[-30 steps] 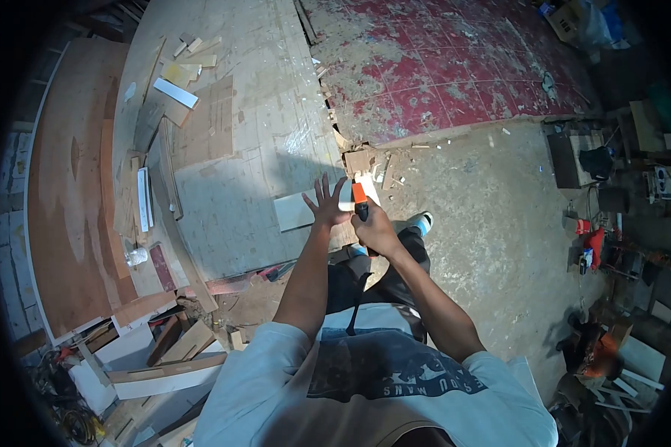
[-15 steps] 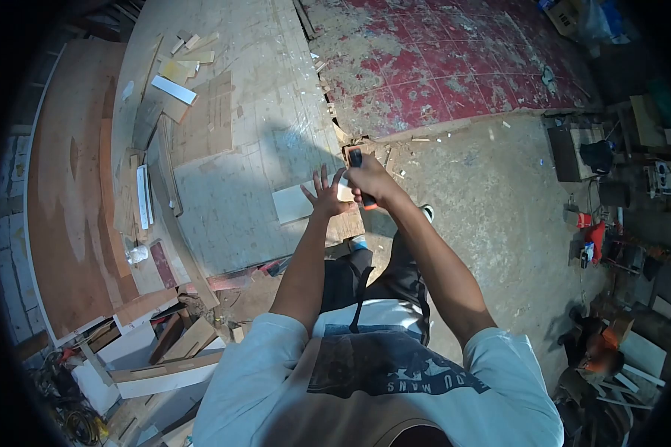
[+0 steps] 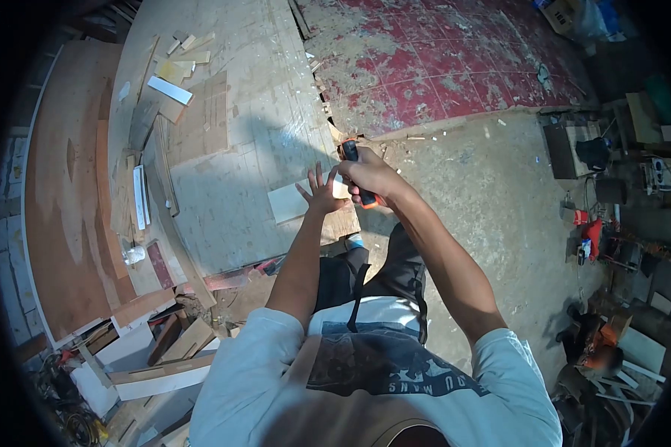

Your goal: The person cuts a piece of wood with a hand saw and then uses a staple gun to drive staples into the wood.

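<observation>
A pale, flat board [image 3: 285, 205] lies near the right edge of the wooden worktable [image 3: 231, 216]. My left hand [image 3: 323, 197] presses on it, fingers spread. Just to the right, at the table's edge, my right hand [image 3: 373, 179] is wrapped round a tool with a black-and-orange handle [image 3: 350, 150]. The tool's working end is hidden, so its kind cannot be made out. A bright, sunlit patch of the board shows between my two hands.
Wood offcuts [image 3: 170, 89] and long strips [image 3: 140, 197] lie on the table's left side. A large curved brown panel [image 3: 71, 194] stands beyond them. Scrap wood [image 3: 186, 343] is piled at lower left. Tools and clutter [image 3: 596, 238] line the right side of the concrete floor [image 3: 492, 216].
The tool's handle in my right hand has shifted slightly forward and shows more of its upper end. My left hand stays spread on the board. The whole view has drifted slightly.
</observation>
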The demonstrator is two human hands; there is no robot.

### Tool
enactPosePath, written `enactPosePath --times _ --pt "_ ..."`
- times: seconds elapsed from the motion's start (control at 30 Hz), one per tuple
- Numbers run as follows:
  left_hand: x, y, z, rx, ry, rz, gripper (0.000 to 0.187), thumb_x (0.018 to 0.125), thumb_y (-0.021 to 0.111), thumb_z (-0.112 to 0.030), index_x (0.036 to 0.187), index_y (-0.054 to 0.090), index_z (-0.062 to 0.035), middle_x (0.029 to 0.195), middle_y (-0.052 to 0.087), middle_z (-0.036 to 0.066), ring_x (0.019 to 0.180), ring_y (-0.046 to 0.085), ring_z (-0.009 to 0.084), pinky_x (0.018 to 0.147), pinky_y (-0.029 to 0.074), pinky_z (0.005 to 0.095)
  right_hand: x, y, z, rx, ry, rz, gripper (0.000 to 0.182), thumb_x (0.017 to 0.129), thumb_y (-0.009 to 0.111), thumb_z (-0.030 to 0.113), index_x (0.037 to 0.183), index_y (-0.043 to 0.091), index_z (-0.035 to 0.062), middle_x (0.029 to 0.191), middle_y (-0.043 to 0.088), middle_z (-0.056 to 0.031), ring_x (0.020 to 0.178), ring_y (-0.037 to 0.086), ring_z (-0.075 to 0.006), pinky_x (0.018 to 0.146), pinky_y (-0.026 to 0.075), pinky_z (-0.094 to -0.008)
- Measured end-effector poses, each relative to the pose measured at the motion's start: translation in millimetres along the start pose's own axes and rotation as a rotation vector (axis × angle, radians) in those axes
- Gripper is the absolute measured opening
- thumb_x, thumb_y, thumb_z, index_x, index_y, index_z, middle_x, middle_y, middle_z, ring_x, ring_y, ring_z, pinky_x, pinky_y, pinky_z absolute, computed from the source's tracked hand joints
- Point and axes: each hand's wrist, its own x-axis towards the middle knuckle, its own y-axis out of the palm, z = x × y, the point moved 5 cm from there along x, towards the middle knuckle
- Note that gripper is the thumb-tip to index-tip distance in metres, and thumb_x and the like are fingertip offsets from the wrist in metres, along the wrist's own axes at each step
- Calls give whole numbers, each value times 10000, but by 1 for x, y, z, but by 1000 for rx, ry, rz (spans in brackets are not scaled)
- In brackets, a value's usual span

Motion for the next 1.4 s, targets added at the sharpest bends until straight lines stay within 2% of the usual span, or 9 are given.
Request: enactPosePath --times 0.23,0.5,0.6,0.77,0.9,1.07,1.17,1.23,1.4 --pt "-2 -9 -7 -7 -28 44 1204 526 805 -592 1497 129 -364 1578 -142 97 1428 -176 380 983 -93 760 93 -16 -69 -79 -67 -32 144 806 502 75 715 540 -29 550 512 -57 421 472 -123 382 388 -279" --pt "-2 -18 -10 -3 -53 83 1171 545 784 -612 1490 129 -391 1577 -149 101 1425 -191 376 982 -75 767 34 -11 -1 -92 30 -14 106 826 487 72 742 470 10 537 488 -34 408 475 -115 359 395 -287" --pt "2 -12 -7 -13 -41 49 1171 535 786 -613 1484 131 -404 1579 -139 102 1426 -187 376 980 -74 769 32 -12 -13 -70 23 -31 116 841 484 72 738 468 23 540 489 -32 402 458 -107 356 376 -279" --pt "6 -16 -6 -11 -31 20 1176 519 792 -609 1482 152 -394 1579 -141 99 1426 -194 374 976 -80 770 83 -21 -71 -40 -42 -75 149 840 507 90 797 585 -30 555 496 -41 420 456 -115 373 376 -284" --pt "5 -10 -3 1 -47 84 1159 540 784 -609 1483 148 -387 1579 -144 94 1429 -178 380 985 -75 769 93 -12 -78 -71 -120 -81 189 814 504 94 680 569 -21 563 508 -45 425 474 -123 380 389 -295" --pt "-5 -14 -8 43 -72 142 1164 540 792 -601 1483 140 -399 1578 -146 91 1433 -153 386 995 -61 766 55 -5 -19 -101 -24 -48 126 818 519 97 761 552 -11 558 509 -48 420 471 -114 368 395 -277" --pt "-2 -22 -10 -50 -45 40 1171 523 822 -565 1471 149 -427 1581 -120 92 1433 -161 375 987 -48 773 26 -5 7 -29 -39 -58 101 830 515 94 796 500 0 556 492 -42 417 465 -110 364 408 -276" --pt "3 -19 -9 -37 -34 32 1178 521 827 -557 1472 145 -428 1581 -116 93 1432 -164 375 985 -49 774 13 -7 1 -61 30 -40 89 830 508 81 836 472 0 564 480 -41 415 461 -110 362 404 -279" --pt "4 -11 -3 -30 -24 -21 1143 532 785 -597 1473 160 -421 1584 -107 96 1434 -159 380 968 -66 781 57 -13 -70 12 -100 -57 155 838 496 103 929 515 -21 626 542 -85 439 504 -140 367 424 -306"
